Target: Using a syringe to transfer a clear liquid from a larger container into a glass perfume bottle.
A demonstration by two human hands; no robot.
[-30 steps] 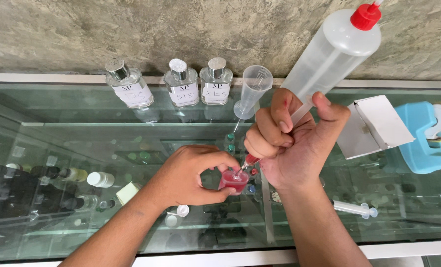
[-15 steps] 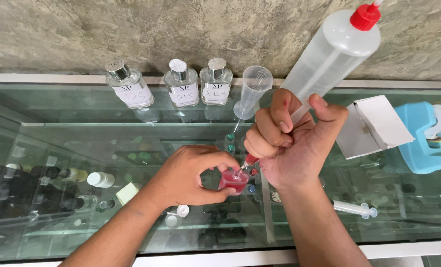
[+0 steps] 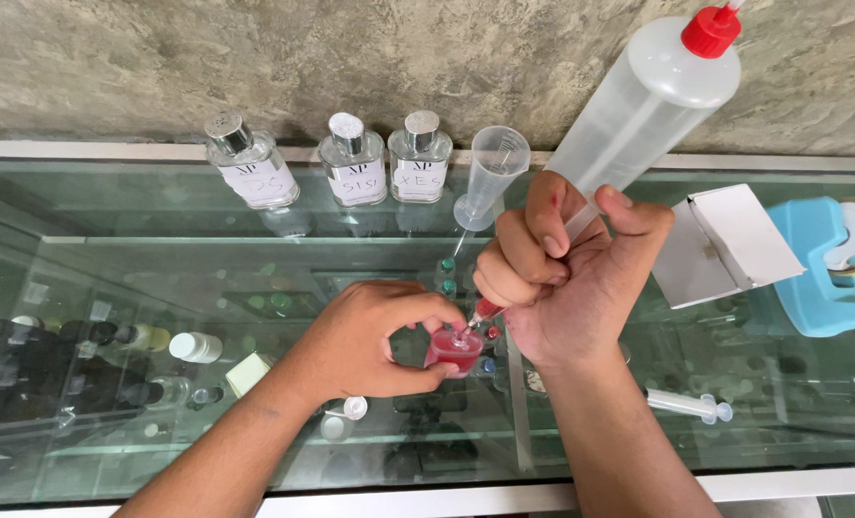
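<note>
On the glass counter [image 3: 140, 249], my left hand [image 3: 370, 336] grips a small bottle of pink-red liquid [image 3: 454, 351] between thumb and fingers. My right hand [image 3: 566, 278] is closed around a thin syringe-like dropper [image 3: 485, 309] with a red tip, which points down into the mouth of the small bottle. Most of the dropper is hidden inside my fist. A large translucent squeeze bottle with a red cap [image 3: 648, 96] rises tilted behind my right hand; what holds it up is hidden.
Three clear labelled bottles with silver caps [image 3: 351, 158] stand along the back wall beside a clear measuring cylinder [image 3: 490, 173]. A white open box [image 3: 725, 245] and a blue tape dispenser [image 3: 830, 269] sit at right. A syringe [image 3: 686, 405] and bottles lie below the glass.
</note>
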